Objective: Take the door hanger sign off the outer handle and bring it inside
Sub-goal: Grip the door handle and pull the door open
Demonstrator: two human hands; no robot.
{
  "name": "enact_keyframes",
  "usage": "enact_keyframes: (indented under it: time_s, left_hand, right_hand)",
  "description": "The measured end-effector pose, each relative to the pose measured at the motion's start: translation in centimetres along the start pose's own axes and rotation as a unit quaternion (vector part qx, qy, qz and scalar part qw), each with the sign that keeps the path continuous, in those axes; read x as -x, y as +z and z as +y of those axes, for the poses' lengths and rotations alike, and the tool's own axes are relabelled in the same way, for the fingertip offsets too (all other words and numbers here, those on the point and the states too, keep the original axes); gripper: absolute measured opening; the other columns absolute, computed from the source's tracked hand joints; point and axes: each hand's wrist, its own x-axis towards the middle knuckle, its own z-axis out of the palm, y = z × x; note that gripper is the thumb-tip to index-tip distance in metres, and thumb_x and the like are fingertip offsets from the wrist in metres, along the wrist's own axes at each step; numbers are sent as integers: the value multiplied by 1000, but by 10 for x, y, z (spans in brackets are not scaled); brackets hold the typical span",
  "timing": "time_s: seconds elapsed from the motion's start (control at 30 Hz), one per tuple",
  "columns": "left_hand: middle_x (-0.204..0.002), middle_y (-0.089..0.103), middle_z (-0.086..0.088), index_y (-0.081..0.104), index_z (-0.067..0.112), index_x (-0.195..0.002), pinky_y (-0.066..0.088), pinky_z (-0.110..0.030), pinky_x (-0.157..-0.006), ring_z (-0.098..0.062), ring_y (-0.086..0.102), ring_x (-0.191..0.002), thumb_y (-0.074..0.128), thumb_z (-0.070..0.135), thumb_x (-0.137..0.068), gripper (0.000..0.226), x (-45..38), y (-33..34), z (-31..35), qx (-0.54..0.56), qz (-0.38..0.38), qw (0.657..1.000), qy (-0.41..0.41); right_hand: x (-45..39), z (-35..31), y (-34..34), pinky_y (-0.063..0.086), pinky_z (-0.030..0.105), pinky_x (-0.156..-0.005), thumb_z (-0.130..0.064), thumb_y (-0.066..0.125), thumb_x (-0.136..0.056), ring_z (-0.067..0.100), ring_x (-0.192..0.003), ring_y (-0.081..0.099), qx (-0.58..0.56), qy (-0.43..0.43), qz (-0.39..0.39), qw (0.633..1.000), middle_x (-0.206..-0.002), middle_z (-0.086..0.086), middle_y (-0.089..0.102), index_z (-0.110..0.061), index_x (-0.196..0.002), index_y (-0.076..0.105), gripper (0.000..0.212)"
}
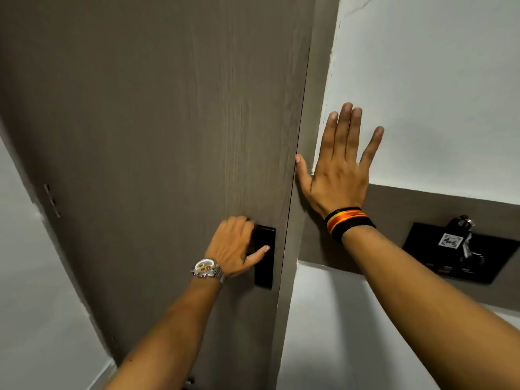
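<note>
1. The left hand (235,243) is curling its fingers over the inner door handle (254,235), gripping it, with the thumb stretching right across the black rectangular lock plate (264,258); the handle itself is mostly hidden under the fingers.
2. A silver metal wristwatch (207,270) with a pale dial is sitting on the left wrist.
3. The right hand (337,170) is pressing flat and wide open, fingers spread and pointing up, lying across the door frame (306,108) and the white wall (422,94); its thumb is touching the door's edge. It is holding nothing.
4. A woven wristband (349,223) in black, red and orange stripes is circling the right wrist.
5. The door (154,108) is showing a matte grey-brown wood-grain face, its grain running vertically, and is sitting shut or nearly shut against the frame.
6. The door hanger sign is not showing from this side, so its direction and long axis cannot be told.
7. To the right, a glossy black wall-mounted holder (455,257) is carrying a key bunch (464,237) with a small white tag.
</note>
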Motion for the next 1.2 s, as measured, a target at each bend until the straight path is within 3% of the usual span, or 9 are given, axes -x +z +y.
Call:
enact_keyframes:
  time_s: [0.07, 0.2, 0.3, 0.37, 0.47, 0.63, 0.73, 0.87, 1.2]
  left_hand:
    - [-84, 64, -6, 62, 14, -89, 47, -36, -61, -25, 57, -71, 40, 79, -84, 69, 10, 10, -3, -13, -49, 998, -45]
    - [-70, 63, -1, 63, 17, -82, 46, -32, -65, -24, 60, -68, 29, 96, -69, 87, 24, 29, 5, 4, -162, 977, -138]
    - [-47, 47, 5, 57, 18, -60, 45, -33, -72, -19, 51, -49, 23, 103, -63, 92, 20, 37, 7, 14, -170, 968, -185]
    - [-40, 38, 7, 44, 19, -51, 38, -29, -59, -16, 43, -42, 29, 103, -60, 86, 22, 41, 10, 59, -184, 954, -228]
    - [-43, 32, 5, 29, 20, -50, 24, -25, -46, -16, 35, -43, 39, 101, -54, 82, 29, 47, 22, 157, -153, 921, -322]
    - [-44, 33, 2, 28, 18, -49, 25, -25, -44, -15, 34, -42, 44, 98, -49, 81, 33, 61, 40, 247, -105, 864, -425]
    - [-45, 29, 3, 25, 18, -48, 20, -26, -45, -15, 30, -43, 65, 91, -57, 83, 36, 66, 52, 292, -74, 834, -462]
    - [-47, 29, 3, 27, 19, -50, 22, -27, -48, -15, 29, -45, 78, 68, -71, 73, 40, 70, 57, 307, -70, 824, -471]
    - [-48, 29, 3, 26, 20, -50, 22, -25, -49, -12, 26, -46, 78, 66, -73, 73, 66, 47, 58, 323, -74, 813, -478]
  right_hand:
    - [-2, -2, -2, 5, 66, -120, -66, 23, -97, 33, -154, 1, 2, 6, 8, 1000, -166, 19, 3, -4, -158, 4, 89]
    - [-2, -2, 4, 7, 66, -120, -66, 23, -97, 33, -154, 3, 7, -7, 32, 999, -166, 19, 5, -4, -158, 7, 88]
    - [-3, 0, 8, 7, 66, -120, -65, 23, -97, 34, -154, 4, 11, -8, 48, 999, -166, 19, 7, -4, -158, 8, 88]
    - [-2, -2, 8, 7, 65, -120, -64, 23, -97, 34, -154, 4, 15, -10, 44, 999, -166, 19, 7, -5, -158, 8, 87]
    - [0, -3, 10, 7, 65, -120, -64, 23, -97, 34, -154, 5, 19, -13, 48, 999, -166, 19, 8, -5, -158, 9, 87]
    - [-2, -2, 13, 8, 65, -120, -65, 25, -96, 34, -154, 8, 19, -9, 61, 998, -166, 19, 11, -5, -158, 11, 87]
    - [-2, -2, 14, 9, 66, -120, -65, 26, -96, 35, -153, 9, 22, -9, 66, 998, -165, 20, 12, -5, -158, 12, 87]
    - [-1, -1, 15, 8, 65, -120, -66, 25, -96, 35, -153, 9, 26, -10, 67, 997, -165, 20, 12, -6, -158, 12, 88]
    - [1, -2, 10, 10, 66, -119, -68, 25, -95, 35, -153, 9, 4, -13, 54, 998, -165, 19, 12, -7, -158, 11, 89]
